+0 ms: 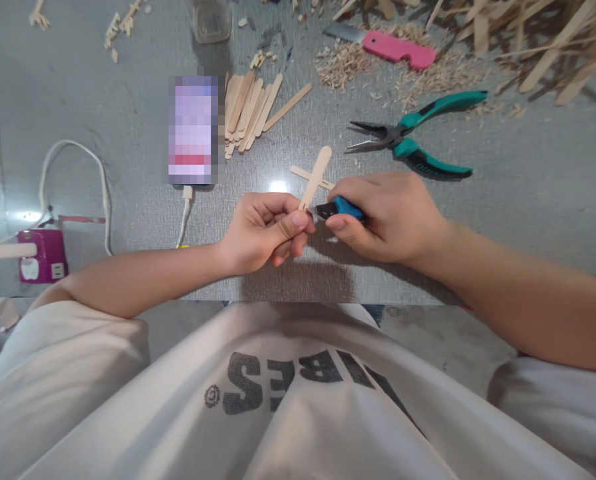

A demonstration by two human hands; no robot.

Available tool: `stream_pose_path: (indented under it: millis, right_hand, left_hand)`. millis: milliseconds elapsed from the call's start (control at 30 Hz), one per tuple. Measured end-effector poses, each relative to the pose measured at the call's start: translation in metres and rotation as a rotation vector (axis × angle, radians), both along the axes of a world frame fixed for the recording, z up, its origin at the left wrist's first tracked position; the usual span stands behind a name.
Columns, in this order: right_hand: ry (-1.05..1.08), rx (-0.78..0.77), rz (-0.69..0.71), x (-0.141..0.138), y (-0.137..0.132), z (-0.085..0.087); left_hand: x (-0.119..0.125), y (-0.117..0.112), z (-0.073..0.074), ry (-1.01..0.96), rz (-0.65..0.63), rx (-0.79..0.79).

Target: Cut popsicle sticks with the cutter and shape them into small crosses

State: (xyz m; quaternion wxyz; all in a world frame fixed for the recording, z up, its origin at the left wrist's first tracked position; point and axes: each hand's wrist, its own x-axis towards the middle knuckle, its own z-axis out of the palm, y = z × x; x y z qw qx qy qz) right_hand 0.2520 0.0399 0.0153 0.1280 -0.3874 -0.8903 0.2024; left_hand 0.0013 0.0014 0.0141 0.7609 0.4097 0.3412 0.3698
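Left hand is pinching the light, snappable wooden stick at its lower end (best hold), right hand gripping a blue-handled cutter.

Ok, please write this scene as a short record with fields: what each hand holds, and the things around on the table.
left hand: pinches the lower end of a wooden stick
right hand: grips a blue-handled tool, its tip at the stick
behind the stick: a thinner stick, crossing it
pliers: teal handles, on the table
stick pile: beside a phone on a cable
pink knife: among wood shavings
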Motion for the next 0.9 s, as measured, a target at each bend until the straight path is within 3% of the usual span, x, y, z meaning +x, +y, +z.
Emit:
stream_pose_path:
  millis: [267, 567, 733, 900]
  right_hand:
    - [-0.033, 0.026, -0.007, 0.004, 0.001, -0.001]
    - [-0.107, -0.019, -0.110, -0.005, -0.007, 0.006]
    - [-0.070, 0.013, -0.100, -0.004, -0.008, -0.005]
    - [-0.040, 0.006, 0.013, 0.002, -0.007, -0.008]
  left_hand:
    - [0.000, 0.001, -0.003, 0.040, 0.040, 0.014]
    - [0.002, -0.002, 0.001, 0.071, 0.068, 0.003]
    - [0.000, -0.009, 0.004, 0.102, 0.118, 0.134]
    - [-0.003, -0.013, 0.005, 0.131, 0.081, 0.269]
